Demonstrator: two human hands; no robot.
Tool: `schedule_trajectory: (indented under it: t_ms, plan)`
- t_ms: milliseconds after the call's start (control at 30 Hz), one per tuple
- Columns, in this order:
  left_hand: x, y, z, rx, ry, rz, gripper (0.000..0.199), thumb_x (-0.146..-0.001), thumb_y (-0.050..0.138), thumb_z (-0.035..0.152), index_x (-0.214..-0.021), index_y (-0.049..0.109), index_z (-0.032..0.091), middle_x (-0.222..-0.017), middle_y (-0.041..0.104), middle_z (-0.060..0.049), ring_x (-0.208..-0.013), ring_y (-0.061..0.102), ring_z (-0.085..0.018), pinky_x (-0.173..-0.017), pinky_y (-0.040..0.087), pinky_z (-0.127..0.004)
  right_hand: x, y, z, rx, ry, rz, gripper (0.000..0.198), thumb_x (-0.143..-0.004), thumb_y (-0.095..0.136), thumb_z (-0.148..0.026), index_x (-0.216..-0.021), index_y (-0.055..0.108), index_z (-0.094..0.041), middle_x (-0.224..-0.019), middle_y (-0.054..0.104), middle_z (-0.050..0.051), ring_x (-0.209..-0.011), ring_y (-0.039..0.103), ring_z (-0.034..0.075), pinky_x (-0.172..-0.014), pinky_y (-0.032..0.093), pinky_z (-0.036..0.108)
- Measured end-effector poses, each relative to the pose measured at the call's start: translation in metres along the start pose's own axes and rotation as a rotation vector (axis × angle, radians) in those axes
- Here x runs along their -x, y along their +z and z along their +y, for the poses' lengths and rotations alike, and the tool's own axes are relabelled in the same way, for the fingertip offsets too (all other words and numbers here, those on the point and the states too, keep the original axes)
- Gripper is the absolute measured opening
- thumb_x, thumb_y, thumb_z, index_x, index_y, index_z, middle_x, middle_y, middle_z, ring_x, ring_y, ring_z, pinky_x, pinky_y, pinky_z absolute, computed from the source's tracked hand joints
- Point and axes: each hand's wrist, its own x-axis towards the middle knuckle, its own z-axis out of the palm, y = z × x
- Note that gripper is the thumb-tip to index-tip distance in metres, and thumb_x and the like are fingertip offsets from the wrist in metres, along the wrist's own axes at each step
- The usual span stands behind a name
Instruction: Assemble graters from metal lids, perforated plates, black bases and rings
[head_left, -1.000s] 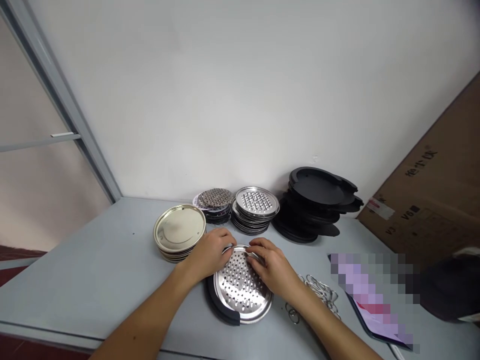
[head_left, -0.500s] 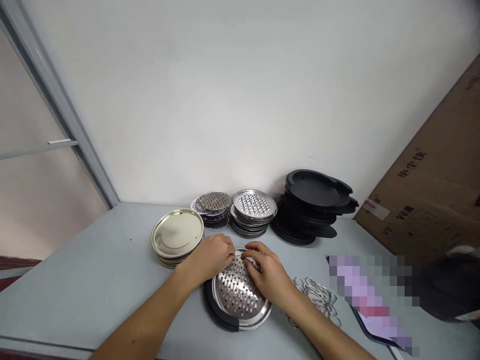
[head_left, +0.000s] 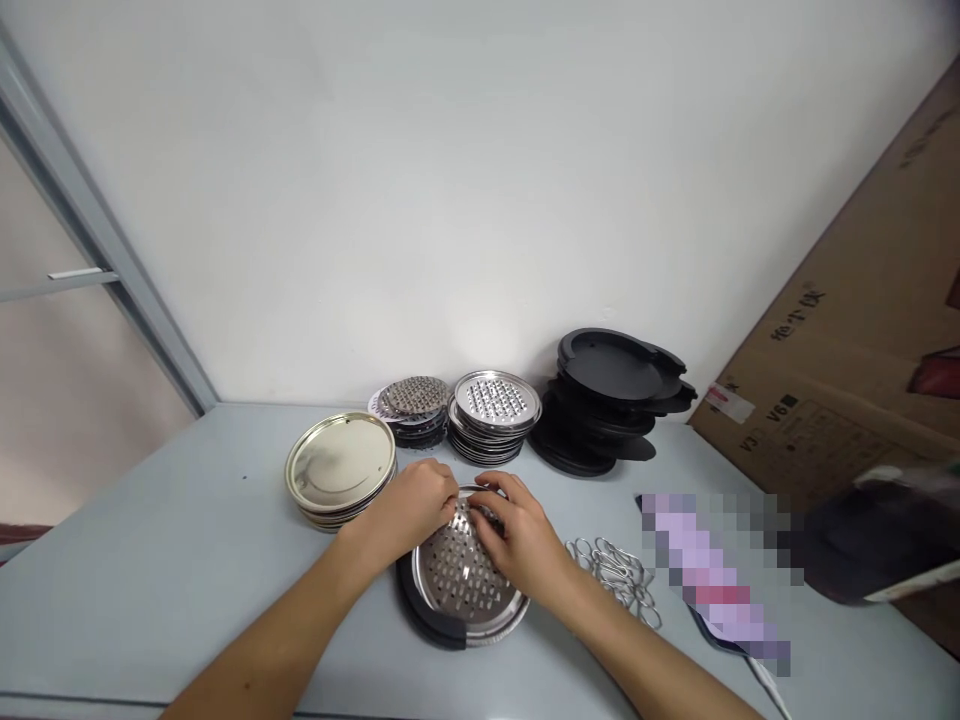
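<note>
A round metal grater disc (head_left: 459, 575) with rows of raised holes lies on the table in front of me. A shiny metal rim surrounds it, and a black holder (head_left: 431, 622) curves along its left and front side. At the disc's far left edge my left hand (head_left: 424, 497) is closed, its fingertips pinching there. My right hand (head_left: 517, 530) grips the far right part with thumb and fingers bent, close beside the left. What the fingertips press on at the far edge is partly hidden by the hands.
Gold-coloured round lids (head_left: 341, 465) are stacked on the left. Behind stand dark grater discs (head_left: 416, 400), silver-rimmed grater discs (head_left: 495, 400) and black holders (head_left: 619, 370). Wire clips (head_left: 619, 575) lie right of my arm, near a phone (head_left: 731, 635). A cardboard box (head_left: 847, 340) borders the right side.
The whole view has shifted slightly, so everything sits a little further left and higher. Both hands remain at the disc's far edge, with hardly any change in grip.
</note>
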Motion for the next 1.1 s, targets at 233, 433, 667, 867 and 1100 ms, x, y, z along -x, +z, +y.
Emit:
schedule_trajectory:
  t_ms: [233, 433, 667, 867, 1100]
  plan:
    - [0.002, -0.004, 0.004, 0.019, -0.061, 0.033, 0.018, -0.081, 0.052, 0.01, -0.079, 0.069, 0.016, -0.078, 0.068, -0.005, -0.079, 0.061, -0.019, -0.073, 0.045, -0.029, -0.001, -0.002, -0.001, -0.026, -0.003, 0.006, 0.021, -0.086, 0.052, -0.012, -0.097, 0.067, -0.02, -0.114, 0.057, 0.012, -0.108, 0.055, 0.024, -0.094, 0.048, 0.041]
    - [0.005, -0.007, 0.004, 0.185, -0.093, 0.103, 0.024, -0.082, 0.049, 0.008, -0.088, 0.068, 0.02, -0.085, 0.069, -0.003, -0.081, 0.062, -0.017, -0.076, 0.044, -0.027, -0.001, -0.004, -0.002, -0.064, 0.031, -0.01, 0.023, -0.086, 0.053, -0.013, -0.101, 0.068, -0.021, -0.115, 0.058, 0.01, -0.11, 0.054, 0.024, -0.096, 0.045, 0.04]
    - [0.007, 0.0, 0.001, 0.366, -0.134, 0.158, 0.019, -0.081, 0.05, 0.011, -0.086, 0.066, 0.02, -0.081, 0.068, 0.0, -0.074, 0.06, -0.014, -0.069, 0.044, -0.024, -0.01, -0.004, 0.0, -0.114, 0.199, -0.009, 0.016, -0.084, 0.057, -0.016, -0.085, 0.072, -0.021, -0.102, 0.066, 0.006, -0.095, 0.061, 0.021, -0.088, 0.047, 0.035]
    - [0.007, 0.005, 0.002, 0.429, -0.159, 0.177, 0.021, -0.082, 0.05, 0.011, -0.09, 0.067, 0.019, -0.084, 0.07, -0.001, -0.077, 0.062, -0.015, -0.071, 0.045, -0.024, -0.013, 0.001, -0.001, -0.093, 0.235, -0.025, 0.017, -0.079, 0.058, -0.012, -0.077, 0.072, -0.022, -0.097, 0.067, 0.005, -0.091, 0.062, 0.021, -0.084, 0.046, 0.034]
    - [0.007, 0.008, 0.0, 0.482, -0.159, 0.182, 0.021, -0.083, 0.05, 0.012, -0.092, 0.067, 0.019, -0.085, 0.071, -0.001, -0.077, 0.064, -0.014, -0.073, 0.047, -0.025, -0.012, 0.005, -0.002, 0.017, 0.249, 0.01, 0.015, -0.079, 0.056, -0.013, -0.072, 0.068, -0.019, -0.093, 0.067, 0.008, -0.089, 0.061, 0.024, -0.083, 0.047, 0.037]
